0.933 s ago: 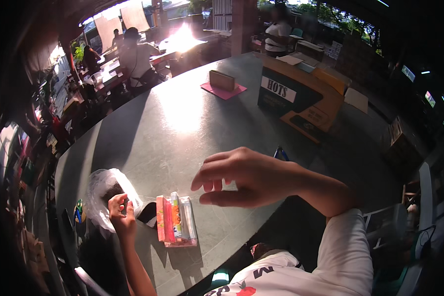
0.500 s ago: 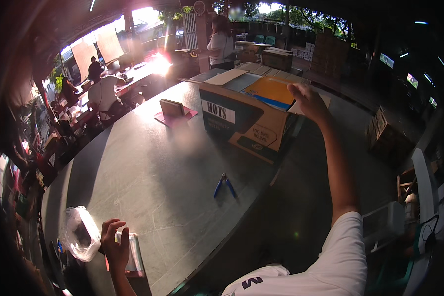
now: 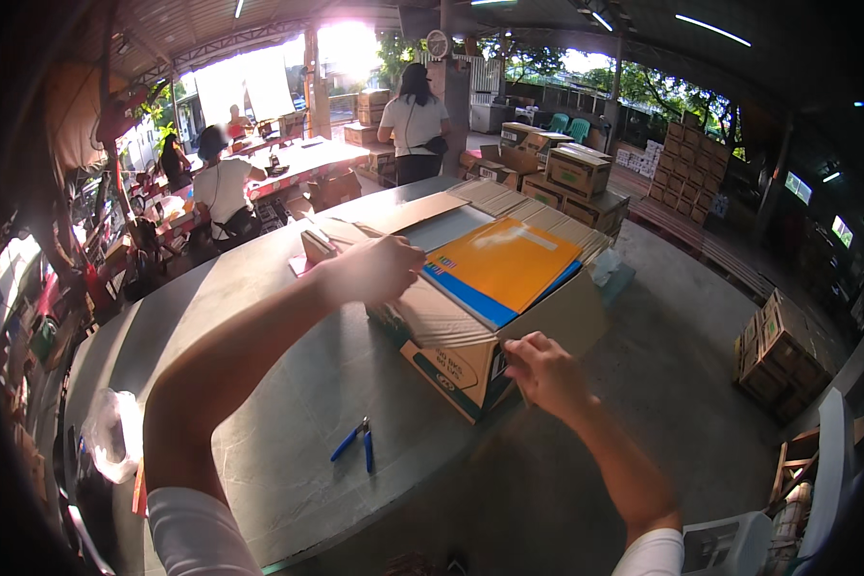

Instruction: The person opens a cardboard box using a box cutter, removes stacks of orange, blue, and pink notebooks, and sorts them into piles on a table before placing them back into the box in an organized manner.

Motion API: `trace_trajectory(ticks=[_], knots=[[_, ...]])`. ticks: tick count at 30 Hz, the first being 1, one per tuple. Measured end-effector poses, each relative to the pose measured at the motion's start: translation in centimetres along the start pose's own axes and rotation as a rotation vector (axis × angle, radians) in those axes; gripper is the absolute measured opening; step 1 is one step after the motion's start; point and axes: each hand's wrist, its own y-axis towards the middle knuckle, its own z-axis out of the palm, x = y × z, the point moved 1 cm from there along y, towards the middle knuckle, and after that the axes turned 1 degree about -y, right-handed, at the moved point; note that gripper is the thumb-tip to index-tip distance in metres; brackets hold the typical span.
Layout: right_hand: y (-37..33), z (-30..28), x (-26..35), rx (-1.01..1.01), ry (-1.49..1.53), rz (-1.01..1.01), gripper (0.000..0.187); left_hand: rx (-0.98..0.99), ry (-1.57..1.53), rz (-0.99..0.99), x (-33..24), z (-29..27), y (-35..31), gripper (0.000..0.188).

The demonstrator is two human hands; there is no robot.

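Observation:
A cardboard box (image 3: 451,322) with a dark printed side stands on the grey table, its top flaps folded outward. Inside lies an orange-yellow booklet (image 3: 509,259) over a blue one (image 3: 480,300). My left hand (image 3: 379,269) reaches across the box's left side, fingers curled together beside the booklets; glare hides what they hold, if anything. At the near right corner my right hand (image 3: 547,374) pinches the box's flap edge. Blue-handled cutting pliers (image 3: 355,444) lie partly spread on the table in front of the box.
A clear plastic bag (image 3: 113,437) sits at the table's left edge. Behind the box are brown cardboard pieces (image 3: 538,213) and stacked cartons (image 3: 576,178). A person (image 3: 415,125) stands beyond the table; others are at a far-left table. More cartons (image 3: 778,355) stand at right.
My left hand has come from the table's near left to the box's left side. My right hand has moved down from the far side to the near right corner. The box appears turned.

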Motion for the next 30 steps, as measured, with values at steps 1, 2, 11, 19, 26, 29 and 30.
trace_trajectory(ticks=[1, 2, 11, 19, 26, 29, 30], knots=[[0.3, 0.4, 0.8, -0.010, 0.003, -0.023, 0.027, 0.112, 0.153, 0.020, 4.9, 1.6, 1.9, 0.009], [0.7, 0.6, 1.2, -0.024, -0.001, -0.046, 0.027, 0.222, 0.304, 0.044, 8.7, 2.4, 3.2, 0.008], [4.8, 1.0, -4.2, -0.066, -0.180, 0.017, 0.054, 0.075, 0.552, -0.318, 12.9, 3.3, 10.2, 0.043], [5.6, 2.0, -3.8, 0.102, -0.007, 0.131, 0.053, -0.157, 0.954, -0.586, 25.0, -0.4, 12.2, 0.058], [6.3, 1.2, -2.9, 0.179, -0.013, 0.145, 0.054, 0.216, 0.374, -0.833, 31.1, 2.1, 11.5, 0.063], [7.6, 1.9, -1.7, 0.231, -0.044, 0.113, 0.054, -0.205, 0.584, -0.578, 25.2, 1.9, 10.5, 0.032], [7.7, 2.0, -1.2, 0.231, -0.060, 0.080, 0.053, -0.197, 0.587, -0.564, 24.4, 1.1, 9.6, 0.030]])
